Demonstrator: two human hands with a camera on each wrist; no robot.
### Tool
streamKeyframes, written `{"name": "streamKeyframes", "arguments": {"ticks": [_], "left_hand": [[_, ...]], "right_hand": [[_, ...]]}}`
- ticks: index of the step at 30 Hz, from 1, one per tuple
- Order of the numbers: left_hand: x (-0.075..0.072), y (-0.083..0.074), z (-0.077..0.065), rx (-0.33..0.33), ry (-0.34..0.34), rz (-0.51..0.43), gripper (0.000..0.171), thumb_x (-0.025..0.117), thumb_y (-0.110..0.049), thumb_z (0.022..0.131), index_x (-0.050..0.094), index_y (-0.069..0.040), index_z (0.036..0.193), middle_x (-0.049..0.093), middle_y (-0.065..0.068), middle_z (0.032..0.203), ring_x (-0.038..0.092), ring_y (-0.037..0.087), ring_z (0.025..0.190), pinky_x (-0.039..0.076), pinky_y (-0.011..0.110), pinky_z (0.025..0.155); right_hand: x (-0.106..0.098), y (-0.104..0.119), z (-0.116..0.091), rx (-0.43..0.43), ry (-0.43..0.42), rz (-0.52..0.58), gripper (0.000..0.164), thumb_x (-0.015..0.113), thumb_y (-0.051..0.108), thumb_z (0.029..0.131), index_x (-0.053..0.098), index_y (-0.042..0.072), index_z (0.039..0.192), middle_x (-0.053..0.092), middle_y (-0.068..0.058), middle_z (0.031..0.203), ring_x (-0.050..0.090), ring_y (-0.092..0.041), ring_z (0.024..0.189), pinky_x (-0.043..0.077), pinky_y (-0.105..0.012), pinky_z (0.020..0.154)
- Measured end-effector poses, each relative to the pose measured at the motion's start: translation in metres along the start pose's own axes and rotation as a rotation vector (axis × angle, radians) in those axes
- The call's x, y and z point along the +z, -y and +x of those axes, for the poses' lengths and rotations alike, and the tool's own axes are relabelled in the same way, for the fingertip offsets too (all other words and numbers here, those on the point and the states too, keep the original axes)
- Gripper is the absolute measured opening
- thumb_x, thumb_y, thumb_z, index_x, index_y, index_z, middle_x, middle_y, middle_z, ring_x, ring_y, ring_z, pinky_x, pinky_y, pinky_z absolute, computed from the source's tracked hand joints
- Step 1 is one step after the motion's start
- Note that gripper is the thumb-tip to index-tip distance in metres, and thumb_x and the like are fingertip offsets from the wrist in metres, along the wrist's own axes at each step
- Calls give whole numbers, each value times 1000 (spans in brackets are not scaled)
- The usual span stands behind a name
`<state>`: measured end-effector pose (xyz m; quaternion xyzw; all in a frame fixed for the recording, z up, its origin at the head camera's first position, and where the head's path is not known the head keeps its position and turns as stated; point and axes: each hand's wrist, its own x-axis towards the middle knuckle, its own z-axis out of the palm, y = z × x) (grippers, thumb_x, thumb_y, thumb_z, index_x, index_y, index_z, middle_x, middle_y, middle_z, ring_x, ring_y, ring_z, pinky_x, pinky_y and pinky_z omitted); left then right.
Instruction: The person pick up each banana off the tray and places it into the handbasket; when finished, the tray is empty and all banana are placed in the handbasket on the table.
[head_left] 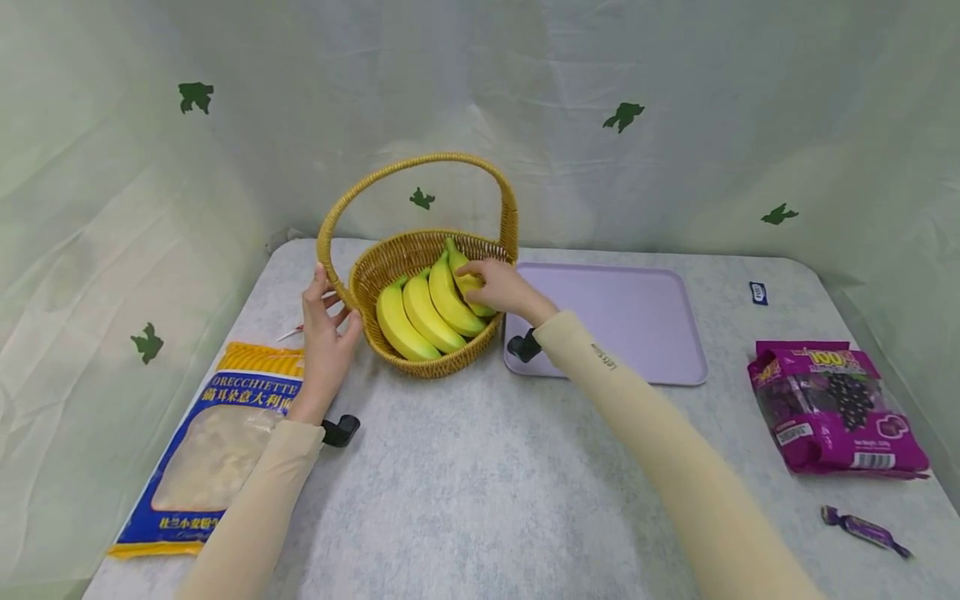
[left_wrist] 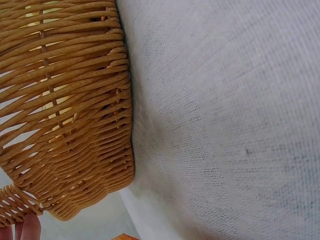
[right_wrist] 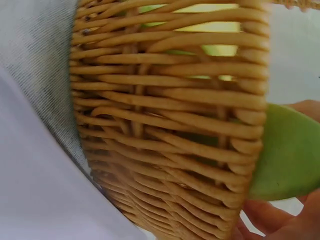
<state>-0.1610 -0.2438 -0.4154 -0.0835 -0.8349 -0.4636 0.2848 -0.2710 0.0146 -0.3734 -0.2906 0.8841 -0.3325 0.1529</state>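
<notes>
A wicker basket (head_left: pixel 442 367) with a tall arched handle stands at the back of the table, holding several yellow bananas (head_left: pixel 405 321) side by side. At its left side, my left hand (head_left: pixel 324 350) grips the foot of the handle between thumb and fingers; its fingertips (left_wrist: pixel 31 227) show against the weave in the left wrist view. My right hand (head_left: pixel 504 287) reaches over the right rim and holds the rightmost banana (head_left: pixel 455 260) in the basket. The right wrist view shows that banana's green end (right_wrist: pixel 290 155) beside the rim, with fingers around it.
A lilac tray (head_left: pixel 607 325) lies right of the basket. An orecchiette bag (head_left: pixel 210 450) lies under my left forearm, with a white stick (head_left: pixel 288 333) behind it. On the right are a small blue packet (head_left: pixel 758 293), a purple grape-candy bag (head_left: pixel 832 408) and a wrapped candy (head_left: pixel 866 531).
</notes>
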Motion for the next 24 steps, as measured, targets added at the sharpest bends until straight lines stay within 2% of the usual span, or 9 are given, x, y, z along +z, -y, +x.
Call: {"name": "streamKeyframes", "arguments": {"ticks": [6, 10, 16, 18, 23, 24], "left_hand": [[3, -1, 1, -1, -6, 12, 74, 49, 6, 92, 11, -19, 150, 32, 23, 134, 44, 33, 118, 46, 47, 95], [3, -3, 1, -14, 4, 3, 73, 47, 5, 93, 9, -18, 151, 29, 25, 135, 42, 35, 120, 44, 51, 96], [2, -10, -1, -64, 12, -24, 71, 46, 5, 94, 9, -17, 151, 27, 24, 140, 40, 36, 124, 43, 56, 95], [1, -23, -3, -85, 5, -38, 71, 45, 8, 93, 9, -13, 150, 25, 25, 140, 40, 38, 124, 43, 58, 95], [1, -36, -7, -79, -64, -22, 71, 46, 11, 90, 16, -11, 150, 26, 25, 136, 40, 36, 123, 45, 56, 93], [2, -34, -8, -63, -83, -5, 70, 48, 11, 89, 20, -12, 149, 27, 23, 135, 41, 35, 121, 46, 54, 92]], "right_hand": [[3, -3, -1, 2, -30, -35, 45, 60, 14, 92, 52, 3, 135, 54, -15, 133, 49, -27, 119, 42, -39, 98], [1, -7, -10, -14, -69, 56, 44, 58, 16, 95, 50, 3, 137, 51, -14, 136, 47, -28, 123, 41, -39, 100], [-13, -18, -37, -19, -186, 209, 40, 55, 17, 97, 52, 4, 135, 55, -15, 130, 52, -28, 115, 45, -42, 94], [-19, -26, -48, -2, -212, 223, 39, 55, 18, 97, 52, 6, 135, 57, -15, 128, 53, -28, 113, 46, -42, 93], [-36, -45, -79, 48, -263, 233, 40, 55, 21, 97, 52, 10, 135, 57, -14, 128, 53, -28, 113, 46, -45, 93], [-40, -49, -86, 53, -275, 231, 40, 55, 21, 97, 52, 10, 135, 57, -13, 128, 53, -29, 113, 46, -45, 93]]}}
